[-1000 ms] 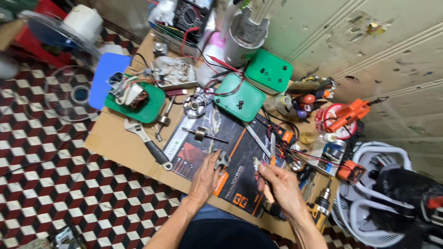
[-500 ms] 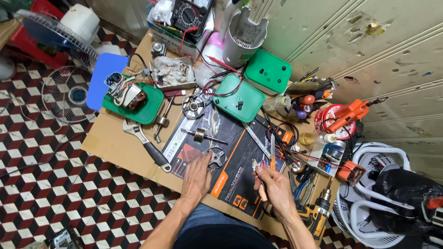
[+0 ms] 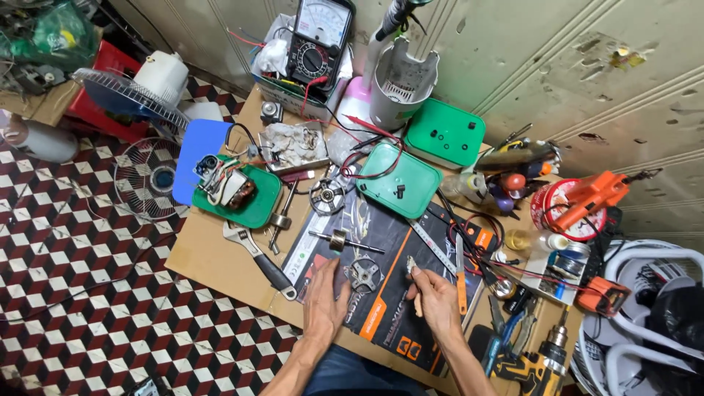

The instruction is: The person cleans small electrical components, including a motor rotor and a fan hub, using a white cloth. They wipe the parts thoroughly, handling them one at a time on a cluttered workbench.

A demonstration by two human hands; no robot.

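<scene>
Both hands have shifted a little since half a second ago, the left one reaching further toward the metal bracket. They work over a cardboard-covered bench (image 3: 213, 257), on which a black and orange carton (image 3: 381, 308) lies flat. Further up sit two green housings (image 3: 400, 180), and an adjustable wrench (image 3: 260, 258) lies to the left. The left hand (image 3: 325, 297) rests on the carton, fingers loosely spread, fingertips touching the small star-shaped metal bracket (image 3: 363, 275). The right hand (image 3: 436, 301) is closed around a thin wooden-handled tool (image 3: 416, 290), its tip pointing up just right of the bracket. A rotor shaft (image 3: 343, 240) lies just above.
</scene>
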